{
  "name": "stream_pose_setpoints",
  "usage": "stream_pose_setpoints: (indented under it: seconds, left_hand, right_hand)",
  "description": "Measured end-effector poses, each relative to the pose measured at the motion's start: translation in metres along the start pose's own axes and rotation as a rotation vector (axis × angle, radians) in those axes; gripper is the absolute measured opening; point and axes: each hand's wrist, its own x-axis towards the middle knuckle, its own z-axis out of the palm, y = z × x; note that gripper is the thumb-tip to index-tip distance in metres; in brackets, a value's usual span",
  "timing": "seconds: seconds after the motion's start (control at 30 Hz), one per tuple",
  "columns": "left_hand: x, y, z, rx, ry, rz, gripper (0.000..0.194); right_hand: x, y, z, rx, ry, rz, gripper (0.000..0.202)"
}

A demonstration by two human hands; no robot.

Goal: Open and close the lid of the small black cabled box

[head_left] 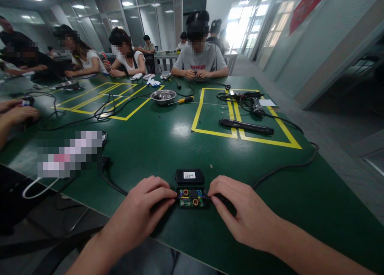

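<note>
Here we are, low on the green table (168, 147), and the open black case (193, 207) sits squarely between the two hands, circuit board and copper-coloured ring coils (196, 202) facing up. Left hand (149, 199): thumb and fingertips pinched together, apparently on the left cord (114, 183) where it enters the case. Right hand (240, 205) mirrors it, gripping what looks like the right cord (279, 171) at the opposite end; the fingers hide the exact contact. Why both ends? Presumably to keep the case steady and those stiff cords in line, with the wiring in full view. The black cover (189, 176), label up, lies just beyond the case, handy yet clear of the fingers. Now the room: the near table edge runs close below the wrists, slanting down to the right, so there's little space toward the body. Beyond the cover it's generous, bare green up to the steel bowl (163, 102), the yellow-handled screwdriver (186, 100) and the black bar (246, 126) across the yellow tape (213, 133). Sideways, the cords are the catch: any sweep outward could snag them.
</note>
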Motion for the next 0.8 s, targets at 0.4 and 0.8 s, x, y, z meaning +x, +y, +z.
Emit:
stream_pose_setpoints:
  seconds: [0.4, 0.8]
  left_hand:
    - [0.008, -0.011, -0.005, 0.043, -0.013, 0.077, 0.022]
    - [0.000, -0.013, -0.009, -0.033, -0.102, 0.016, 0.036]
  right_hand:
    - [-0.001, 0.003, -0.001, 0.025, 0.032, -0.012, 0.019]
    - [0.001, 0.001, -0.002, 0.005, 0.041, -0.004, 0.022]
